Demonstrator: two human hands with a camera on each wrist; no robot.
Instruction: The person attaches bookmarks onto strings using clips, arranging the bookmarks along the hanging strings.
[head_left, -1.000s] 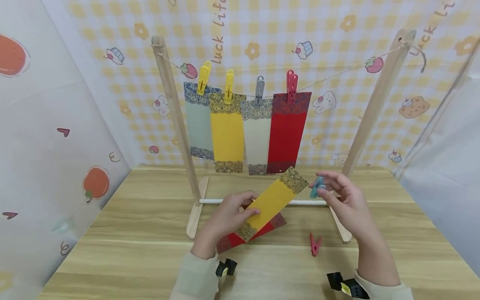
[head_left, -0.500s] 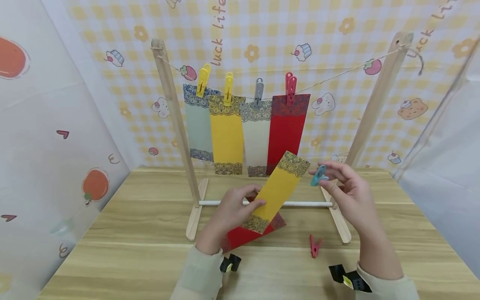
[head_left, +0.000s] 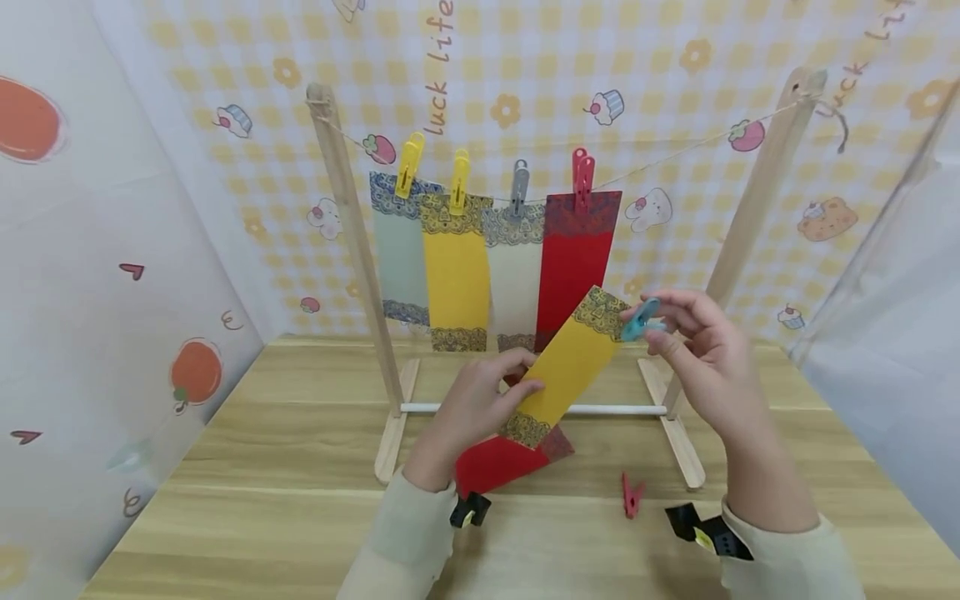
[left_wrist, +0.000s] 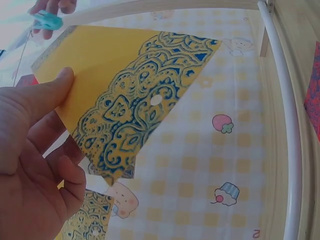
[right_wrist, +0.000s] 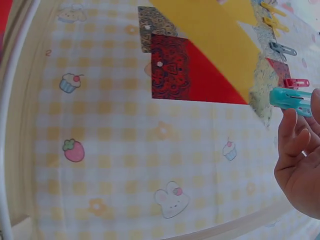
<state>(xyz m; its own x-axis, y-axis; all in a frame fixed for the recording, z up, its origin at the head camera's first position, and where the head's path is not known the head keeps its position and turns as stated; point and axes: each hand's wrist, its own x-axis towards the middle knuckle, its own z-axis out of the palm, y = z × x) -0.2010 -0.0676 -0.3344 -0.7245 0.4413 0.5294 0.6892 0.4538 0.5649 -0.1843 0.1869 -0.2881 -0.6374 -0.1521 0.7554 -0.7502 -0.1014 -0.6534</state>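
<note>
Between thumb and fingers, my left hand (head_left: 480, 404) pinches a yellow bookmark (head_left: 570, 371) with dark lace-patterned ends, tilted up to the right. A punched hole shows in its near end in the left wrist view. My right hand (head_left: 708, 367) pinches a teal clothespin (head_left: 640, 320), close beside the bookmark's upper end; whether they touch I cannot tell. Behind, on a string, hang a pale green card (head_left: 400, 258), a yellow card (head_left: 456, 275), a cream card (head_left: 514, 275) and a red card (head_left: 573, 267), held by yellow, grey and red clothespins.
The string (head_left: 682, 150) runs between two wooden posts (head_left: 352, 242) joined low by a white rod (head_left: 615, 409). Another red card (head_left: 495, 465) lies on the table (head_left: 262, 500) under my left hand, and a red clothespin (head_left: 631, 495) lies farther right.
Both hands have risen towards the hanging cards, the yellow bookmark and teal clothespin with them. The clothespin is now nearer the bookmark's upper end. The hanging cards stay put.
</note>
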